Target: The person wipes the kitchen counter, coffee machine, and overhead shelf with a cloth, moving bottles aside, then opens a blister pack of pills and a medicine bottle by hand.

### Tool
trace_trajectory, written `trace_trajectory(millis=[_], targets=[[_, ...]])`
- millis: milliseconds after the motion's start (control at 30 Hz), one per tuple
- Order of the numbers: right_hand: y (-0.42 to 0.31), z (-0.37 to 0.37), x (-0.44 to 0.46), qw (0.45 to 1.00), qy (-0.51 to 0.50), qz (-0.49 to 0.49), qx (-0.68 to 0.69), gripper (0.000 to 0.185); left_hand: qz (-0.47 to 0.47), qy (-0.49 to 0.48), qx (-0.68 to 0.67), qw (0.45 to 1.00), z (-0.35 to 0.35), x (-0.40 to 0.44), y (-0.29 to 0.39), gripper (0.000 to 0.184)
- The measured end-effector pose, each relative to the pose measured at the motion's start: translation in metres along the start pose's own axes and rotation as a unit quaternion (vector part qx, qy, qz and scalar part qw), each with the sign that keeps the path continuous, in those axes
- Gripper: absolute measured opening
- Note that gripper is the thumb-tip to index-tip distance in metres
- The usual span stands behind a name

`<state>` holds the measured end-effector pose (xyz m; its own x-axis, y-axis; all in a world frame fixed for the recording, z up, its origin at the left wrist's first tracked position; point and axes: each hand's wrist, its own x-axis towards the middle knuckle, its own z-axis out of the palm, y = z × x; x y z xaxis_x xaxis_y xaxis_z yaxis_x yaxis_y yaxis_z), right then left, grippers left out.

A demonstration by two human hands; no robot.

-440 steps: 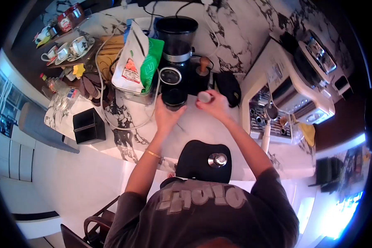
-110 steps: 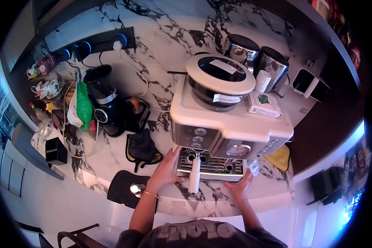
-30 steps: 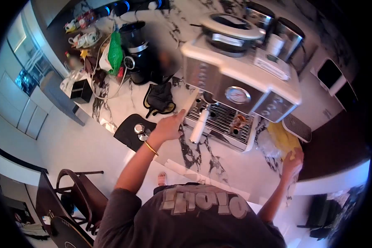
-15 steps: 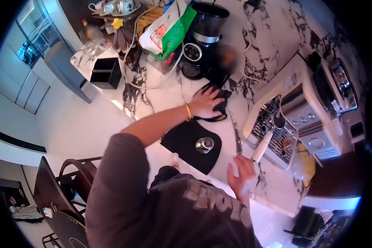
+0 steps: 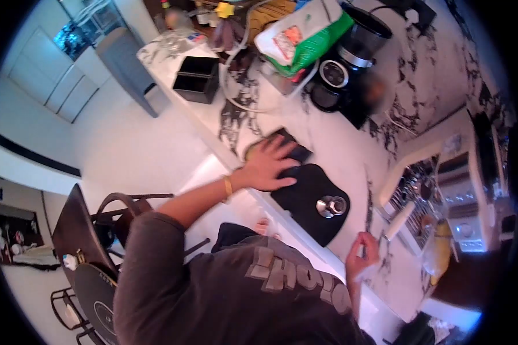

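Note:
My left hand (image 5: 267, 167), with a gold bracelet at the wrist, lies flat with spread fingers on a dark folded cloth (image 5: 296, 150). The cloth is on the marble counter, beside the corner of a black mat (image 5: 305, 198). On that mat stands a small shiny metal piece (image 5: 331, 206), which looks like a coffee tamper. My right hand (image 5: 362, 253) hovers near the counter's front edge, right of the mat. Its fingers are loosely curled, with a gap between thumb and fingers and nothing visible in it.
An espresso machine (image 5: 463, 190) with a white-handled portafilter (image 5: 400, 220) stands to the right, a yellow cloth (image 5: 438, 253) beside it. A black coffee grinder (image 5: 334, 75), a green-and-white bag (image 5: 305, 37) and a black box (image 5: 197, 80) stand further back.
My left hand and the cloth have moved from near the grinder toward the counter's front edge. My right hand's fingers have curled in. The view has shifted left.

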<state>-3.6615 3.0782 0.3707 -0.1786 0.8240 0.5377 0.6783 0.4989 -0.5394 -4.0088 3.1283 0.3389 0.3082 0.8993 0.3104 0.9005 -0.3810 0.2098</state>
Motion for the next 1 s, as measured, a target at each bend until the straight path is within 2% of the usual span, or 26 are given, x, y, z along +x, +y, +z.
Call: trace_trajectory(millis=[33,67,133,200,233,300,367,400,467,533,600,667,733,767,800,867,933,967,1000], targets=[[-0.018,0.0,0.015,1.0,0.027,-0.011,-0.008,0.014,-0.01,0.003,-0.003,1.0,0.002,0.003,0.008,0.042],[-0.04,0.001,0.036,0.996,0.05,-0.077,-0.01,0.014,-0.016,0.003,-0.025,1.0,-0.001,0.001,0.008,0.043],[-0.086,0.018,0.072,0.99,0.068,-0.111,0.056,0.013,-0.013,0.01,-0.037,0.999,0.002,-0.001,0.004,0.044],[-0.137,0.061,0.098,0.974,0.023,-0.055,0.217,0.014,-0.014,-0.002,-0.035,0.999,0.003,0.0,0.001,0.046],[-0.16,0.089,0.108,0.959,-0.046,-0.006,0.278,0.015,-0.011,-0.006,-0.054,0.998,-0.002,0.002,-0.001,0.047],[-0.2,0.159,0.127,0.962,-0.128,-0.127,0.203,0.032,0.002,0.02,-0.078,0.997,0.007,0.003,-0.007,0.048],[-0.237,0.223,0.15,0.952,-0.198,-0.155,0.174,0.044,0.022,0.085,-0.087,0.992,0.033,-0.001,-0.015,0.049],[-0.247,0.25,0.16,0.956,-0.188,-0.152,0.165,0.044,0.025,0.038,-0.097,0.994,0.026,-0.001,-0.019,0.048],[-0.265,0.295,0.184,0.947,-0.275,-0.165,0.017,0.043,0.061,0.063,-0.11,0.99,0.042,-0.009,-0.038,0.048],[-0.268,0.331,0.194,0.955,-0.255,-0.148,0.035,0.042,0.086,0.093,-0.124,0.984,0.036,-0.018,-0.07,0.048],[-0.267,0.355,0.2,0.963,-0.233,-0.131,0.037,0.025,0.077,0.063,-0.111,0.989,0.02,-0.03,-0.1,0.05],[-0.269,0.365,0.201,0.964,-0.224,-0.142,0.034,0.016,0.077,0.046,-0.124,0.988,0.011,-0.042,-0.128,0.05],[-0.274,0.367,0.197,0.971,-0.189,-0.14,0.05,0.017,0.083,0.018,-0.132,0.988,0.004,-0.044,-0.149,0.05],[-0.275,0.365,0.194,0.973,-0.159,-0.152,0.076,0.018,0.098,0.064,-0.118,0.986,0.002,-0.045,-0.158,0.048],[-0.277,0.36,0.19,0.976,-0.141,-0.149,0.075,0.019,0.115,0.064,-0.129,0.983,-0.009,-0.043,-0.165,0.048],[-0.285,0.337,0.176,0.984,-0.121,-0.093,0.087,0.019,0.017,-0.116,-0.232,0.966,-0.057,-0.039,-0.175,0.049],[-0.29,0.302,0.164,0.991,-0.089,-0.085,0.06,0.021,-0.067,-0.307,-0.305,0.899,-0.088,-0.038,-0.19,0.049],[-0.287,0.277,0.16,0.994,-0.063,-0.087,0.037,0.022,0.016,-0.166,-0.264,0.95,-0.064,-0.045,-0.202,0.048],[-0.283,0.251,0.156,0.997,-0.036,-0.061,0.002,0.022,0.103,-0.013,-0.231,0.967,-0.037,-0.05,-0.218,0.047]])
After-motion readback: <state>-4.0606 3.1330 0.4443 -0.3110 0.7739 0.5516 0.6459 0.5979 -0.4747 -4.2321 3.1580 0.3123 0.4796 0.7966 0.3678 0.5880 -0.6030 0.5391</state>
